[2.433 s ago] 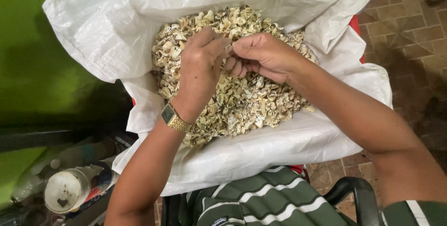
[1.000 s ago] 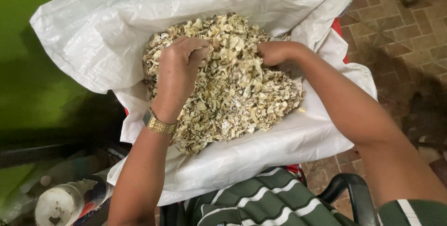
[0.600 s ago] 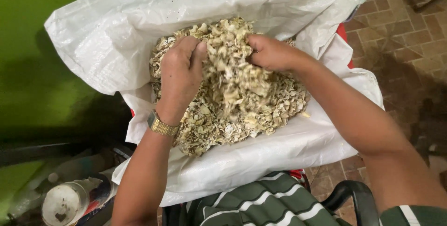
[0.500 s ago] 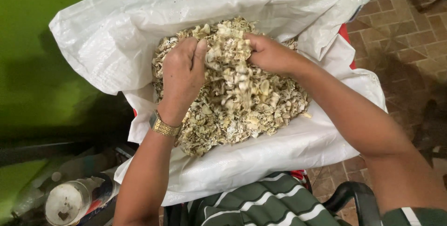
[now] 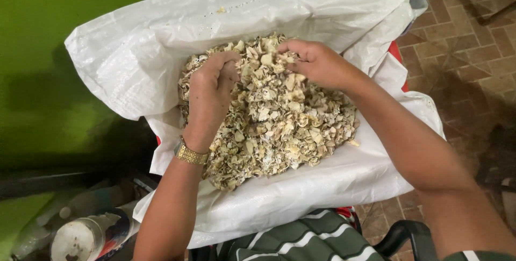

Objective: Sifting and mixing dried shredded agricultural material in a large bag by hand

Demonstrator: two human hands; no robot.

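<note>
At the left of the frame you have a green wall, and in the lower left corner a dusty round container lies among dim clutter. Your left hand, with a gold watch on the wrist, is curled down into the heap of pale dry husk pieces; the fingers are bent narrow and dig into it. The heap sits in the open white woven sack, in the middle of the frame. Your right hand presses on the upper edge of the heap, fingers curled, perhaps pinching some pieces, but this is hard to see. You seem to be in the sifting step; next you would need a gentle rake through. On the right is a brick floor.
</note>
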